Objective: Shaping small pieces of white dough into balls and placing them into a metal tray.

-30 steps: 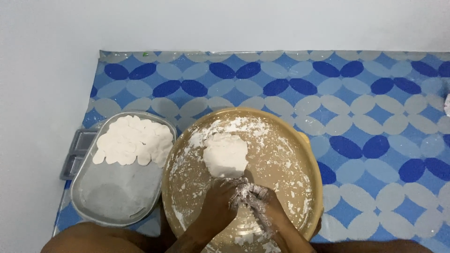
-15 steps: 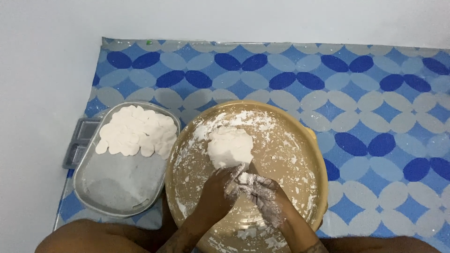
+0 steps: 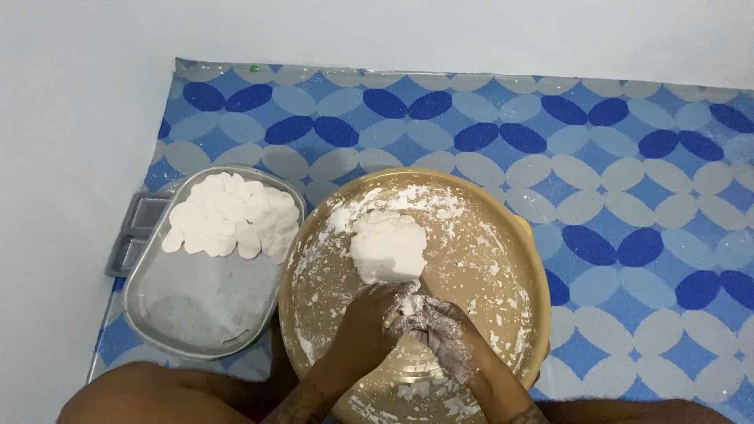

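**A:** Status on the hands?

**B:** I see both inside the tan round basin, near side. Left hand and right hand are pressed together, fingers curled shut around a small piece of white dough pinched between them. Both hands are caked in flour, the right more so.

**A:** Main dough?

**B:** The big white dough lump sits in the basin just beyond the hands, roughly centre, touching or nearly touching the left knuckles. I can't tell whether the small piece is still joined to it. Flour smears and crumbs are all over the basin floor, heaviest along the far rim and the near edge.

**A:** Anything beside it?

**B:** A metal tray lies on the left, its rim touching or just beside the basin. Flat white dough discs are piled overlapping in its far end; the near end holds only a dusting of flour. A grey compartment tray pokes out from under the metal one on its left.

**A:** Surface?

**B:** A blue patterned mat lies under everything, on a pale floor. The person's knees show along the bottom edge.
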